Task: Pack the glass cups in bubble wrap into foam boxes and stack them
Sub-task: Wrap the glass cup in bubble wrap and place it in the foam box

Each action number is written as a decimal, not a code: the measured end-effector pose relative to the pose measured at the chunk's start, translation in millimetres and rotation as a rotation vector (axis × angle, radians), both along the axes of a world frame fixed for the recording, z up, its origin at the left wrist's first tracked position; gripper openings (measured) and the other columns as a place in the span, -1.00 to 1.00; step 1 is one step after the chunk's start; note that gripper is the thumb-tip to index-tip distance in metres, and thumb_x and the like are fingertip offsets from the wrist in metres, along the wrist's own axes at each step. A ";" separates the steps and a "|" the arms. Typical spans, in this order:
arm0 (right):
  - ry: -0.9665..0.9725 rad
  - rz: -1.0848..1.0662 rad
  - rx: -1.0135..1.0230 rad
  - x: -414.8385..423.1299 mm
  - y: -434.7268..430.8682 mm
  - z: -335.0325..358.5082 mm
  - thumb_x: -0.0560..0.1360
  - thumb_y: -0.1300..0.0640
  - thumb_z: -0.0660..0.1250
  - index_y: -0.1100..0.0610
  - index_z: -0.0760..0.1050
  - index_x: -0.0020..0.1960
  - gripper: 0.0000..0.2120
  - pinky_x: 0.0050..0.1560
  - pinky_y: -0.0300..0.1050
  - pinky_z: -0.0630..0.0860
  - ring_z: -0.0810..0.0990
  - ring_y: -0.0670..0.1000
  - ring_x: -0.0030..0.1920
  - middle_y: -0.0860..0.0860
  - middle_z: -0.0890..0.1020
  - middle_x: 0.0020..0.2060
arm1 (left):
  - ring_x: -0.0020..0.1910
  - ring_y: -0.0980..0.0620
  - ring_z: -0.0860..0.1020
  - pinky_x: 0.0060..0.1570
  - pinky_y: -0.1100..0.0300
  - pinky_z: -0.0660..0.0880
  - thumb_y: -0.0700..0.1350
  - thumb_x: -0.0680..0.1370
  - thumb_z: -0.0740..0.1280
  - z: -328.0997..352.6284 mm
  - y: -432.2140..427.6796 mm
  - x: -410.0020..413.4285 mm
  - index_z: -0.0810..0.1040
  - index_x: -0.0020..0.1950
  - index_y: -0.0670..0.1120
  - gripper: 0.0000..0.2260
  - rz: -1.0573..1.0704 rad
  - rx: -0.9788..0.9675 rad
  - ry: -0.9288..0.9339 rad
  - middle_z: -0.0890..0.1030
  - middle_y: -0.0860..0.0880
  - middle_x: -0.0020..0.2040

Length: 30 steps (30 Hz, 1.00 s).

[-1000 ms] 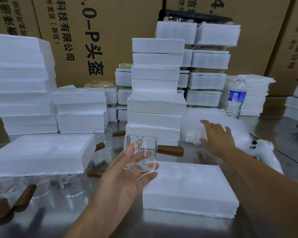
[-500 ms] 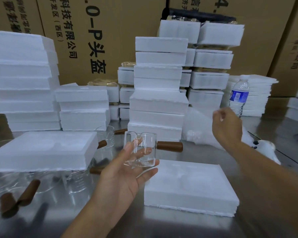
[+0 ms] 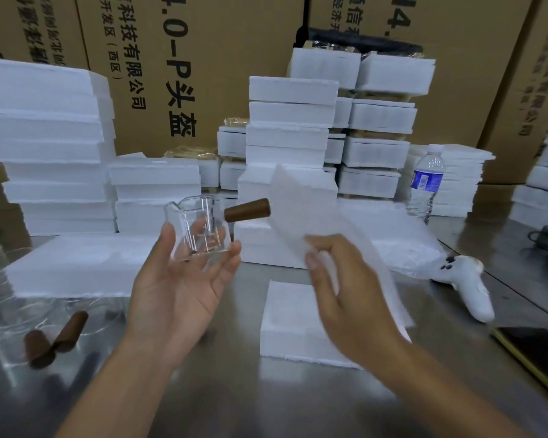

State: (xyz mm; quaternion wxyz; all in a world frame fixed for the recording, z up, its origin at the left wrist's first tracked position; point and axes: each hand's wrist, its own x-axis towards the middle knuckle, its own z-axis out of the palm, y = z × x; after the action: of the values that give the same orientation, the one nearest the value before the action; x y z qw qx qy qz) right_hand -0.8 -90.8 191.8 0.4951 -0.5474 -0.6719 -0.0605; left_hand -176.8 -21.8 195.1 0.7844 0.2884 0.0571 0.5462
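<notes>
My left hand [image 3: 181, 286] holds a clear glass cup [image 3: 200, 227] with a brown wooden handle [image 3: 248, 210] between thumb and fingers, palm up, above the steel table. My right hand [image 3: 342, 289] pinches a sheet of bubble wrap [image 3: 304, 210] and holds it up just right of the cup, the sheet hanging over the hand. A closed white foam box [image 3: 295, 327] lies on the table below my right hand. Another flat foam box [image 3: 73, 267] sits to the left, resting on more glass cups [image 3: 19, 317] with brown handles.
Tall stacks of foam boxes [image 3: 291, 128] stand behind, with more on the left [image 3: 45, 147] and cardboard cartons at the back. A water bottle [image 3: 424, 181], a pile of bubble wrap [image 3: 402, 235], a white controller [image 3: 465, 282] and a dark phone [image 3: 538, 349] lie on the right.
My right hand picked a bubble wrap sheet from the pile at right and brought it back beside the cup. My left hand lifted the cup slightly.
</notes>
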 end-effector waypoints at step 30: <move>-0.235 -0.022 -0.092 23.9 -4.8 -19.0 0.54 -0.11 0.13 -0.05 0.52 0.19 -0.68 0.06 -0.38 0.29 0.41 -0.23 0.00 -0.25 0.54 -0.04 | -0.07 -0.05 0.63 -0.13 0.16 0.58 0.28 0.10 0.58 -20.5 -12.3 20.4 0.52 0.27 0.04 -0.20 0.053 0.386 0.596 0.66 -0.02 0.04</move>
State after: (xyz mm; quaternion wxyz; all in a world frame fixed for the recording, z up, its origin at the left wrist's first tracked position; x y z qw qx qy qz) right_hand 23.0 -95.6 172.8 0.3869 -0.5659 -0.7214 -0.0987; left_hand -156.4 -34.1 174.6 0.6501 0.5761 0.1866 0.4589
